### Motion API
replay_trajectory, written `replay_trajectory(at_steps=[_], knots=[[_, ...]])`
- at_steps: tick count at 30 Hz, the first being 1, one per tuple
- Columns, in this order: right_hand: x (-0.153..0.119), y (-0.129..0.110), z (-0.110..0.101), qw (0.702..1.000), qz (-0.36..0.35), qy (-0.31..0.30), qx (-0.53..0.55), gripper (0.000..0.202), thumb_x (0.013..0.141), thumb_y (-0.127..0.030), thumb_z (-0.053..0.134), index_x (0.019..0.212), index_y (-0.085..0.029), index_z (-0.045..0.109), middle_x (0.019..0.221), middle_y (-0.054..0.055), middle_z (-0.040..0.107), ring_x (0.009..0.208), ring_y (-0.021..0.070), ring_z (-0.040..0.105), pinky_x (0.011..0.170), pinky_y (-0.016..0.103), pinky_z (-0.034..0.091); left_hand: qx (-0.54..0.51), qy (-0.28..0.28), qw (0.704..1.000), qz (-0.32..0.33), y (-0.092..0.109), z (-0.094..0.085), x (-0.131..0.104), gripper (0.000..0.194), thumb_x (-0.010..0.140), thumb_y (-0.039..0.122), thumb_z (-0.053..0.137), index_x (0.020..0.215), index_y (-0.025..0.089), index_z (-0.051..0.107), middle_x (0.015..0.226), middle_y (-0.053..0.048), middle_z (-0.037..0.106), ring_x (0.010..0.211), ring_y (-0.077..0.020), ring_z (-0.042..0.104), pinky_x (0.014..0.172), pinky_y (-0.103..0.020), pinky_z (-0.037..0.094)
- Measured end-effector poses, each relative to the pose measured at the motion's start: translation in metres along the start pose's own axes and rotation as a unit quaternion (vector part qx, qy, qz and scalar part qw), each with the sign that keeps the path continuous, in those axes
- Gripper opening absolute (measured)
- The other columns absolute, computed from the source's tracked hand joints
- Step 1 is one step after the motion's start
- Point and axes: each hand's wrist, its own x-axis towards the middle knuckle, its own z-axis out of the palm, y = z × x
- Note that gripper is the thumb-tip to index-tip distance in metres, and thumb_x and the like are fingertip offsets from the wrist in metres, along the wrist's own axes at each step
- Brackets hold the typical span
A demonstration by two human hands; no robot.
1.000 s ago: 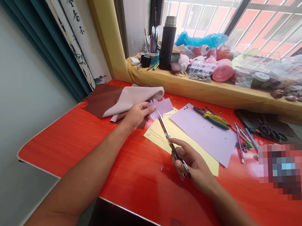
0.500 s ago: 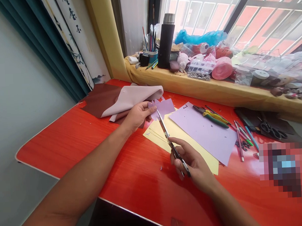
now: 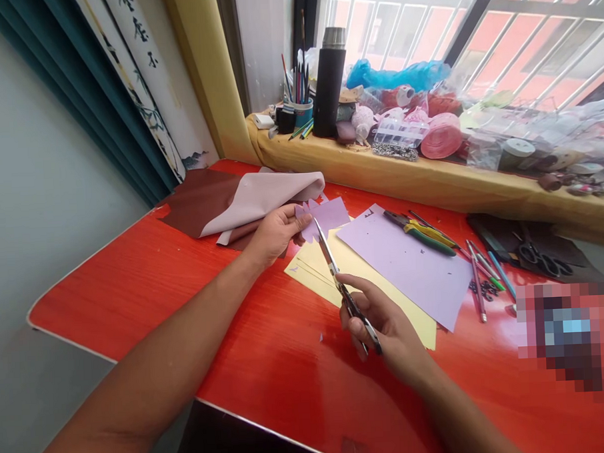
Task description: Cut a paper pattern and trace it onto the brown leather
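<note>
Scissors (image 3: 347,299) in the right grip (image 3: 389,321)

The person's bare left hand (image 3: 281,231) ran into a narrow wrist and a long, smooth, bare left forearm (image 3: 187,338), which broadened toward the elbow, where faint skin creases (image 3: 113,434) showed. The bare right hand (image 3: 381,316) had slender fingers and met a tapering, bare right forearm (image 3: 454,400), only partly in view.

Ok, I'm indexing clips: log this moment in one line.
left hand: holds purple paper piece | right hand: holds scissors, tips near piece | table: yellow sheets, pliers
</note>
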Motion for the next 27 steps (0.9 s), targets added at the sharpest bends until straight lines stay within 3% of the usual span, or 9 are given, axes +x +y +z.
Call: replay_trajectory(at_steps=[6,27], knots=[[-0.0005,-0.0012,-0.0003,1.0,0.0,0.0,-0.004,0.058,0.102,-0.056,0.072,0.152,-0.031,0.057,0.087,-0.003,0.059,0.052,0.0092,0.048,0.054,0.029,0.044,-0.01,-0.007,1.0,0.011,-0.0012,0.0004,-0.0009,0.045,0.081,0.055,0.091,0.096,0.018,0.071,0.076,0.002,0.068,0.062,-0.0098,0.057,0.058,-0.023,0.046],[-0.0019,0.0009,-0.0004,1.0,0.008,0.012,0.0,0.055,0.102,-0.054,0.073,0.152,-0.033,0.059,0.086,-0.003,0.06,0.051,0.009,0.049,0.053,0.028,0.045,-0.005,-0.003,1.0,0.004,0.0008,0.0057,-0.0026,0.05,0.075,0.059,0.094,0.094,0.018,0.071,0.072,0.002,0.066,0.059,-0.0096,0.056,0.056,-0.023,0.047]])
